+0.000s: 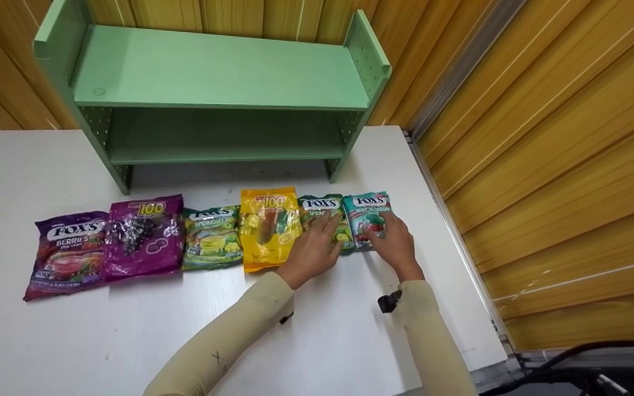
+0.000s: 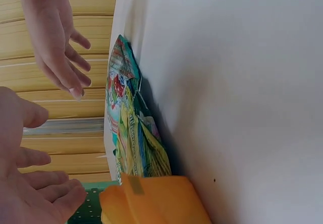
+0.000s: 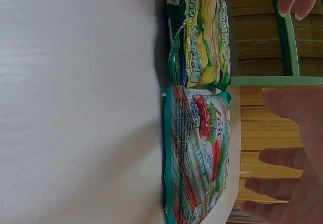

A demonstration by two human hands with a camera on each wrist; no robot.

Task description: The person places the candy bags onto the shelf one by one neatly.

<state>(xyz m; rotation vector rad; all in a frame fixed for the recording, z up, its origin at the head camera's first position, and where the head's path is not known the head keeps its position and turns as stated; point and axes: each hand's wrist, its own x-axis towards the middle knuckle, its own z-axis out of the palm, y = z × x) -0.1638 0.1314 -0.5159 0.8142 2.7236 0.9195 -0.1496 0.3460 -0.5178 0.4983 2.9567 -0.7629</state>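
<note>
Several candy bags lie side by side on a white table. My left hand point(image 1: 312, 250) is over the green Fox's bag point(image 1: 321, 203), fingers loosely spread; the left wrist view shows this hand point(image 2: 35, 168) apart from the bags. Above the teal Fox's mint bag point(image 1: 371, 201), at the row's right end, hovers my right hand point(image 1: 398, 245). Its fingers point(image 3: 280, 183) are spread and hold nothing in the right wrist view. Left of these lie a yellow Lot 100 bag point(image 1: 266, 250), another green Fox's bag point(image 1: 211, 242), a purple Lot 100 bag point(image 1: 146, 236) and a purple Fox's berries bag point(image 1: 69, 256).
Behind the row stands a green two-tier shelf point(image 1: 218, 69) on the white table point(image 1: 273, 352). Wood-patterned panels point(image 1: 564, 165) rise at the back and right. Dark cables point(image 1: 586, 352) run beyond the table's lower right corner.
</note>
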